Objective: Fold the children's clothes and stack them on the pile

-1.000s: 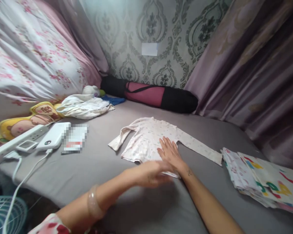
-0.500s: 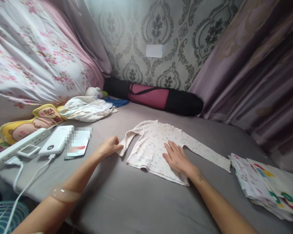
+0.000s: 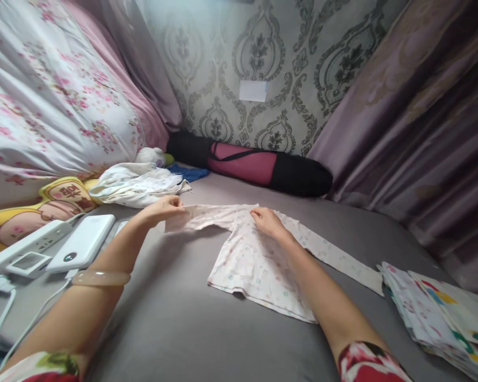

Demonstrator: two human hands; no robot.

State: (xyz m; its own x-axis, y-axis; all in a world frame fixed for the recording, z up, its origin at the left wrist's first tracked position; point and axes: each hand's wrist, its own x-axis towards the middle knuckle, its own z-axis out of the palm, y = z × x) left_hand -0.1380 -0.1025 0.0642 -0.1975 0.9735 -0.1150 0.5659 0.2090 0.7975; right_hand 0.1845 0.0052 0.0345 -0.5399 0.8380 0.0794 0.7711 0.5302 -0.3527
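A small long-sleeved shirt (image 3: pixel 258 265), pale with a fine print, lies spread on the grey bed sheet (image 3: pixel 175 318). My left hand (image 3: pixel 165 208) pinches its left sleeve near the cuff and holds that sleeve stretched out sideways, partly lifted off the sheet. At the shirt's shoulder near the collar, my right hand (image 3: pixel 267 220) has its fingers closed on the fabric. The right sleeve lies flat, slanting down to the right. My right forearm covers part of the shirt's right side.
Folded printed cloths (image 3: pixel 434 313) are stacked at the right. A white power bank (image 3: pixel 82 244), a power strip (image 3: pixel 43 241) and cables lie at the left. Behind them are a yellow cushion (image 3: pixel 27 223) and a crumpled pale garment (image 3: pixel 137 183). A long black-and-maroon bag (image 3: pixel 242 164) rests along the wall.
My left hand has drawn the sleeve outward to the left and away from me. My right hand has moved from lying flat on the shirt's body up to the shoulder and closed there.
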